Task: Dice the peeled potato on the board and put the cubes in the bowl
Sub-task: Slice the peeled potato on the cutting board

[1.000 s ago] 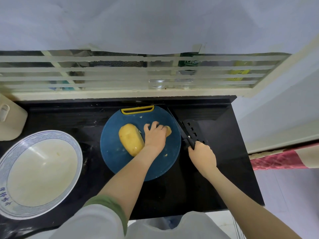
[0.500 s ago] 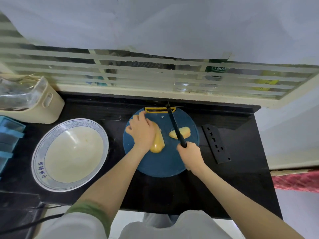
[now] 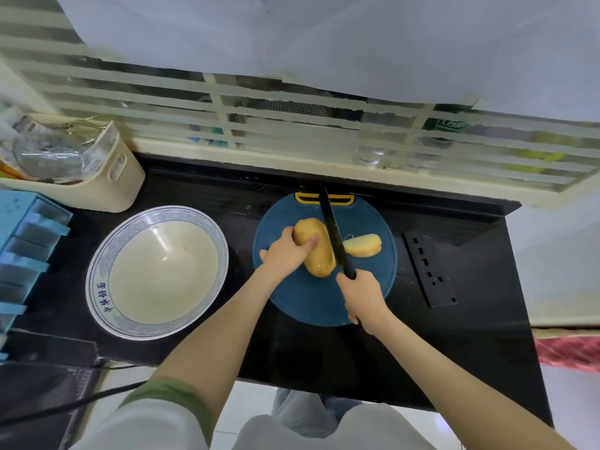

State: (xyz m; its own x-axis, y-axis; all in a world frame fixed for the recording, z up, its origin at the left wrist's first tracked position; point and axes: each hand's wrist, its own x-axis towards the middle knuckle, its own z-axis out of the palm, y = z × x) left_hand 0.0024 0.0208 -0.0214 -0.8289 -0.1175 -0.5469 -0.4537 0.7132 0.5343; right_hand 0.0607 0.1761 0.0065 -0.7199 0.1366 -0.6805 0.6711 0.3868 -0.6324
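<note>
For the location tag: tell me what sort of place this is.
Most likely a home kitchen: a black counter below a barred window, a potato on a round blue cutting board, and a bowl beside it.

Knife handle (image 3: 348,272) buried in right hand (image 3: 363,297), blue rack (image 3: 29,238) cropped left

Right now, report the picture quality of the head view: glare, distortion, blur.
Head view: wide-angle distortion bows the cream window bars and the glossy black counter's edges; a bright glare streak lies inside the white, blue-rimmed ceramic bowl; the peeled yellow potato, the black knife, the left hand and right hand look sharp, without motion smear; lighting is soft, shadows faint.
</note>
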